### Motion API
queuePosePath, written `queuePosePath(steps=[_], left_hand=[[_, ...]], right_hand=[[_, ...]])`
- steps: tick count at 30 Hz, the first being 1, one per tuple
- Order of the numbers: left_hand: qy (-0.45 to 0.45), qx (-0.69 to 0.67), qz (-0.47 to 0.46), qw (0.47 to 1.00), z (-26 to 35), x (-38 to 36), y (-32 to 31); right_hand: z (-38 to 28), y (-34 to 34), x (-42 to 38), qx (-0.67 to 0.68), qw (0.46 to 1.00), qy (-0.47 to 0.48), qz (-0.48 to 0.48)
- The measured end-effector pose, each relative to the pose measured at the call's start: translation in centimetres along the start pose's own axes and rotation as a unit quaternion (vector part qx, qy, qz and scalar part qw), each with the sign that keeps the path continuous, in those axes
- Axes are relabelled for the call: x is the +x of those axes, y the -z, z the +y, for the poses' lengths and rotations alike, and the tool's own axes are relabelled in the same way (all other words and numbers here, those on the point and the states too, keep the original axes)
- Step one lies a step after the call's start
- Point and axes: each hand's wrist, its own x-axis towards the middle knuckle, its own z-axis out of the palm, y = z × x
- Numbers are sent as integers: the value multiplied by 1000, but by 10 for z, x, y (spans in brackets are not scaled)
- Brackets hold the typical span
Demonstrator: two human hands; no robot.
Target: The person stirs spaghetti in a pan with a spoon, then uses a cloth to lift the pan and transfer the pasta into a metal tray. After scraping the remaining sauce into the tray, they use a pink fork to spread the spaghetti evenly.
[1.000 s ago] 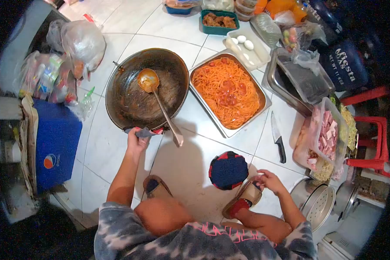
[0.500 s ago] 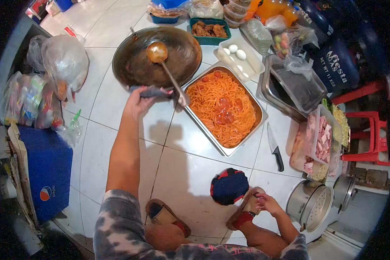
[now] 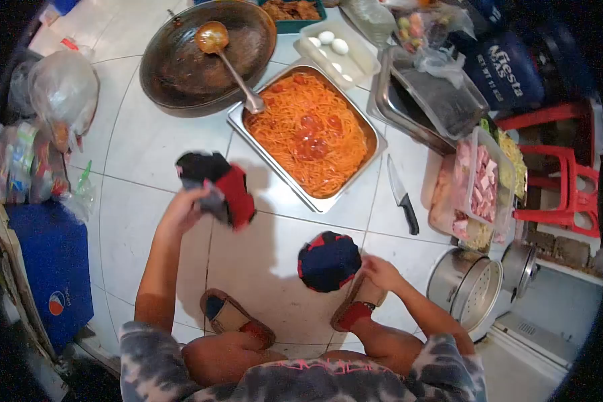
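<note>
My left hand [image 3: 184, 209] grips a black and red cloth pot holder [image 3: 238, 194] above the tiles, its far side blurred by motion. On the floor between my feet and the food lies a round dark blue pot holder [image 3: 329, 262] with a red-patched rim. The fingers of my right hand [image 3: 382, 273] are closed at its right edge. Beyond them stands a metal tray [image 3: 285, 175] of red-sauced spaghetti [image 3: 315, 141]. A large wok [image 3: 174, 74] sits at the back left. A ladle [image 3: 233, 67] rests with its bowl in the wok and its handle end over the tray's corner.
A knife [image 3: 403, 195] lies right of the tray. Farther right are a plastic container of cut pink meat [image 3: 484, 181], steel pots [image 3: 465, 281] and a red stool [image 3: 563, 191]. Behind the tray is a box of eggs [image 3: 348, 63]. Plastic bags [image 3: 63, 90] and a blue box [image 3: 50, 268] line the left.
My left hand has drawn back from beside the wok towards me with the pot holder. My right hand has reached forward to the pot holder on the floor. The view has tilted down and right.
</note>
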Motion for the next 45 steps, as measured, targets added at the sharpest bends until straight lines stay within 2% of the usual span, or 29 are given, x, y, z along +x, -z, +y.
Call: queuePosePath(steps=[1,3,5,7,9,10,11,14,16,17,19,20,21,22,23,24,25,26,27,30,32,35,37,39,40,41,43,44,45], left_hand=[[11,13,-3,1000,-14,-10,-6],[55,53,-15,997,-29,-29,-25],[59,114,-55,990,-69,-27,-15],[127,215,-76,965,-67,-40,-49],[109,217,-115,963,-79,-43,-66],[115,191,-133,966,-79,-47,-77],[120,168,-152,967,-76,-50,-86],[90,250,-183,947,-68,-58,-108],[80,283,-185,938,-66,-64,-111],[71,302,-181,933,-62,-69,-109],[47,333,-175,925,-45,-85,-106],[65,344,-148,925,-28,-99,-105],[-1,260,-144,955,-16,-111,-106],[20,296,-57,953,-8,-122,-94],[-28,279,47,959,-6,-135,-87],[-35,281,117,952,-8,-140,-61],[-91,255,165,948,-8,-146,-48],[-134,146,175,964,-9,-153,-39],[-169,85,183,965,-9,-153,-23],[-238,-19,235,942,-3,-155,-17],[-232,-24,241,942,-5,-153,-20],[-218,-30,244,945,-8,-151,-28],[-209,-28,225,951,-9,-148,-35],[-184,-1,191,964,-9,-143,-41],[-158,24,164,973,-11,-141,-43],[-134,41,137,981,-16,-135,-49],[-39,73,35,996,-27,-120,-53],[-5,100,4,995,-34,-112,-63],[26,131,-31,991,-39,-102,-81]], right_hand=[[-13,-1,10,46,999,-19,20],[-44,0,22,-57,995,1,76],[-63,-12,28,-71,993,2,91],[-68,-27,35,-77,992,-2,99],[-54,-50,40,-75,992,-19,102],[-53,-53,37,-91,993,-46,55],[-50,-55,35,-147,988,-33,45],[-36,-52,31,-274,960,28,54],[-30,-44,26,-301,943,97,104],[-30,-43,25,-264,950,113,120],[-12,-58,38,-280,948,123,89],[-6,-62,37,-232,968,72,56],[-12,-62,38,-185,982,27,23],[-17,-59,38,-137,990,-16,-14],[-10,-56,42,-114,993,17,15],[1,-54,46,-89,994,48,40],[-3,-50,46,-61,993,79,60],[-6,-42,50,-68,997,-18,13],[-24,-26,41,-91,995,-29,17],[-12,-25,40,-197,980,5,5],[-2,-39,42,-216,975,41,29],[1,-42,54,-227,968,101,-26],[-8,-35,55,-32,990,98,-93],[-31,-15,51,140,973,56,-173],[-59,0,38,213,952,16,-220],[-87,9,21,474,845,-97,-226],[-118,20,14,589,767,-28,-253],[-128,21,16,575,771,24,-272],[-151,29,11,532,800,1,-277]])
